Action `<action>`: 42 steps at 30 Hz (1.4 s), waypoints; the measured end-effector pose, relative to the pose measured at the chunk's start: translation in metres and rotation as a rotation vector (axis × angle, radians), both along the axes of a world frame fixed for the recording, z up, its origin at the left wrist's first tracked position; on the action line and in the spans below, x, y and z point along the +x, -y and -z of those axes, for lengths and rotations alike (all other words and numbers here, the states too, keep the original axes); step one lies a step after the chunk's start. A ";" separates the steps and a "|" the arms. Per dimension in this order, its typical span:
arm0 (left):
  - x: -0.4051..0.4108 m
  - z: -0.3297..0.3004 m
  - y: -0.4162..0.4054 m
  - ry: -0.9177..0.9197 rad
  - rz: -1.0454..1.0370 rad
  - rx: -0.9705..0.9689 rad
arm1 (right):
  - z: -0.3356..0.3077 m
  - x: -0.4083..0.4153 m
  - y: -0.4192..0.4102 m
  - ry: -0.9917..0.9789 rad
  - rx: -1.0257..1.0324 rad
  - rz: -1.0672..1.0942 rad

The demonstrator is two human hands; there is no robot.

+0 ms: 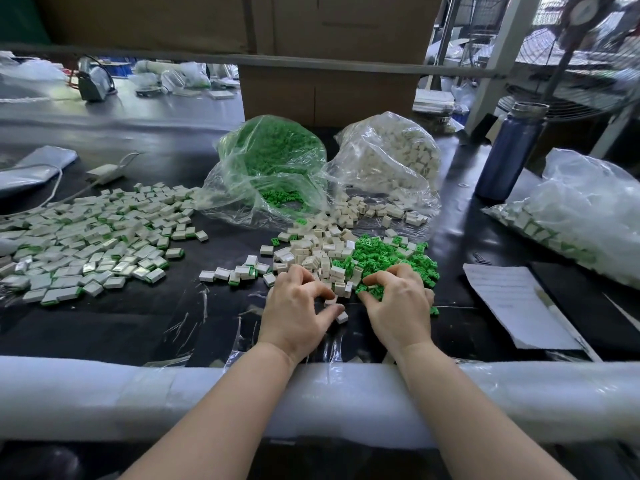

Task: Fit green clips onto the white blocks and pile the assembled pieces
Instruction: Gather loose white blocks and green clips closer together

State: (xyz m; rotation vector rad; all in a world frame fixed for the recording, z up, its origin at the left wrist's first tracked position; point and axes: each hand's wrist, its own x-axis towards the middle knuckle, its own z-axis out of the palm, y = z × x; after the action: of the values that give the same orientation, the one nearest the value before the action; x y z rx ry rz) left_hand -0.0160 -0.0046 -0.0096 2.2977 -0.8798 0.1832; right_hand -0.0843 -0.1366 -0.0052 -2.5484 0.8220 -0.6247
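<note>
A loose heap of white blocks (322, 258) lies mid-table, with a heap of green clips (384, 258) touching its right side. My left hand (298, 306) is at the near edge of the white heap, fingers curled, with a white block pinched between thumb and forefinger. Another white block (342, 317) lies by its thumb tip. My right hand (398, 303) digs into the near edge of the green heap, thumb and forefinger curled round a green clip. A broad spread of assembled pieces (93, 237), white with green edges, covers the table's left.
Behind the heaps stand an open bag of green clips (273, 157) and a bag of white blocks (391, 157). A blue bottle (509, 150), another filled bag (571, 209) and a paper sheet (516, 303) sit at right. A padded rail (138, 393) runs along the table's near edge.
</note>
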 end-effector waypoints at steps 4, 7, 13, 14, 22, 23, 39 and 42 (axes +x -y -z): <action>-0.001 0.000 0.001 0.009 0.042 0.068 | 0.002 0.002 -0.002 -0.082 -0.101 -0.006; -0.001 0.000 0.001 0.009 0.076 0.072 | 0.003 0.003 -0.003 -0.087 -0.144 -0.011; 0.000 0.001 0.002 -0.025 0.111 0.047 | 0.004 0.004 -0.002 -0.039 -0.160 -0.021; 0.000 0.000 0.002 -0.032 0.119 0.044 | 0.004 0.004 -0.002 -0.020 -0.159 -0.021; 0.000 -0.002 0.003 -0.067 0.146 0.022 | -0.003 0.000 -0.003 0.143 -0.046 -0.077; 0.000 -0.003 0.004 -0.068 0.151 0.030 | -0.005 -0.001 -0.002 0.147 -0.033 -0.090; 0.000 -0.013 0.024 -0.191 0.233 -0.089 | -0.008 -0.005 0.011 0.279 0.141 -0.180; -0.001 -0.007 0.020 -0.220 0.183 -0.214 | -0.008 -0.003 0.008 0.309 0.159 -0.208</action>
State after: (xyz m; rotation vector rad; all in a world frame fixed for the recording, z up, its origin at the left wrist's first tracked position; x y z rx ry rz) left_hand -0.0173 -0.0246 -0.0027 1.9836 -0.9035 -0.0532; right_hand -0.0874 -0.1449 0.0033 -2.2777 0.4735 -0.8221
